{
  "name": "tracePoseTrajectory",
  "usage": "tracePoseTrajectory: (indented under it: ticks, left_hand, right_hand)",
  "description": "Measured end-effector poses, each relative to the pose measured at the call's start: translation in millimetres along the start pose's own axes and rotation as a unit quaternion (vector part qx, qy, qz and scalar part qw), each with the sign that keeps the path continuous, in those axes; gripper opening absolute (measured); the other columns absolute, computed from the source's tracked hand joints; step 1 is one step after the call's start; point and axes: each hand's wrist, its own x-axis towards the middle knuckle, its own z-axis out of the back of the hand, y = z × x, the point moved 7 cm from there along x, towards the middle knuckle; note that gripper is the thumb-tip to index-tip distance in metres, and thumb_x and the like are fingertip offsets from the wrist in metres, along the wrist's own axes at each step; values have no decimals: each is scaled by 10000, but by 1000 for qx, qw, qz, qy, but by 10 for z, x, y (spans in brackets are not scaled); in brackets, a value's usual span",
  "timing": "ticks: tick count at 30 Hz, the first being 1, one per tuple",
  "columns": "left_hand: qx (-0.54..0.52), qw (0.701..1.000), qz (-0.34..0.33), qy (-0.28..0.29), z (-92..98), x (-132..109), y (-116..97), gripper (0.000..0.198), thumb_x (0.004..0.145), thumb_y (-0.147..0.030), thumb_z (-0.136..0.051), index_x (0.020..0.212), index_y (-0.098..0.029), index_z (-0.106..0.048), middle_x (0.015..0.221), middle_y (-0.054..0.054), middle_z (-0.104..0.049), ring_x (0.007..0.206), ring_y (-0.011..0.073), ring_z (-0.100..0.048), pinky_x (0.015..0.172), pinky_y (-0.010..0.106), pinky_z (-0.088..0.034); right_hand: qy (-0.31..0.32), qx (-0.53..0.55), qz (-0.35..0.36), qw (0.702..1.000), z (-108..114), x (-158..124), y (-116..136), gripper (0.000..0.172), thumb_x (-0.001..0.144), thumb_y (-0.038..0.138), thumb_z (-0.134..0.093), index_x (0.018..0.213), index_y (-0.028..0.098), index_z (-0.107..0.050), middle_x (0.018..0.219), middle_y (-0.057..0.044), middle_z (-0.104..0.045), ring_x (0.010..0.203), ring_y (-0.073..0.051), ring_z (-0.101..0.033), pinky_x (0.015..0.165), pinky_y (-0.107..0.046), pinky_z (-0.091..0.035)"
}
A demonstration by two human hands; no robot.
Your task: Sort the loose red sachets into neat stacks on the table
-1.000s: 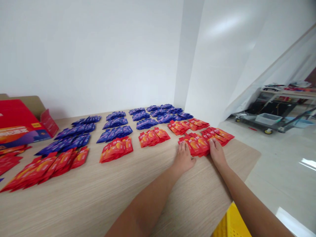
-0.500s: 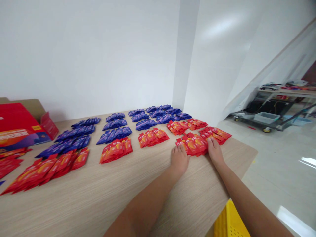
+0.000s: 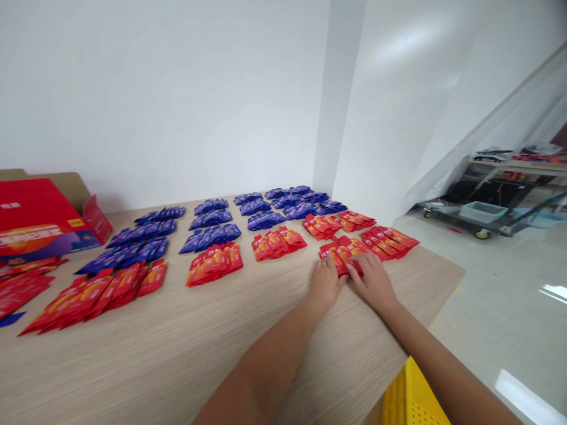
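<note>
A fanned stack of red sachets (image 3: 339, 252) with an orange print lies near the right end of the table. My left hand (image 3: 326, 283) is closed at its left near edge, fingertips on the packets. Across its right part reaches my right hand (image 3: 374, 280), fingers over the top and thumb at the near side, covering some of the sachets. Whatever is under the palms is hidden. Just right of my right hand is another fan of red sachets (image 3: 392, 241). Behind the held stack lies a further red group (image 3: 321, 225).
Rows of purple sachets (image 3: 210, 237) and more red sachets (image 3: 215, 264) cover the wooden table (image 3: 177, 354). A red carton (image 3: 39, 218) stands at left. Below the table's right edge is a yellow basket (image 3: 411, 395). A wheeled cart (image 3: 500, 224) stands on the floor beyond.
My right hand has moved left from the stack's right edge onto its top, closer to my left hand. My left hand stays at the left edge. The view has shifted slightly.
</note>
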Motion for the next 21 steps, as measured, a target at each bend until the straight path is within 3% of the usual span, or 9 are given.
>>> tracePoseTrajectory:
  ticks: [5,10,16,19,21]
  left_hand:
    - [-51,997,-63,6,-71,-4,-41,571,816,-199,-504,1344,-70,-330,1306,183,-525,1191,266,-493,1016,393,-398]
    - [-64,995,-75,30,-105,15,-44,444,795,-167,-483,1229,-78,-467,1199,165,-593,1125,244,-529,997,346,-414]
    - [-36,996,-78,26,-111,45,-42,354,848,-216,-458,1172,-88,-521,1215,156,-583,1168,238,-497,1055,360,-357]
    - [-23,997,-75,22,-104,33,-43,317,871,-245,-454,1134,-90,-537,1206,161,-571,1194,246,-465,1073,372,-331]
    - [-21,997,-69,24,-88,21,-43,289,879,-261,-459,1108,-108,-545,1192,153,-565,1184,249,-464,1055,379,-347]
  right_hand:
    - [75,-46,54,995,-203,-49,93,369,858,266,-427,1168,244,-626,1285,-92,-575,1185,-285,-471,969,-475,-353]
    - [94,-110,8,989,-315,-67,-59,407,827,183,-399,1131,268,-657,1337,-65,-564,1241,-279,-450,1014,-524,-279]
    - [76,-112,-10,991,-313,-70,-81,374,849,220,-397,1117,270,-654,1324,-75,-572,1229,-286,-460,1011,-549,-268]
    - [25,-74,-29,997,-233,-50,-166,349,895,309,-381,1121,257,-642,1305,-87,-573,1213,-265,-476,1011,-507,-299]
    - [-24,-60,-76,995,-154,-11,-357,375,906,366,-365,1135,228,-628,1277,-112,-577,1185,-268,-495,981,-486,-346]
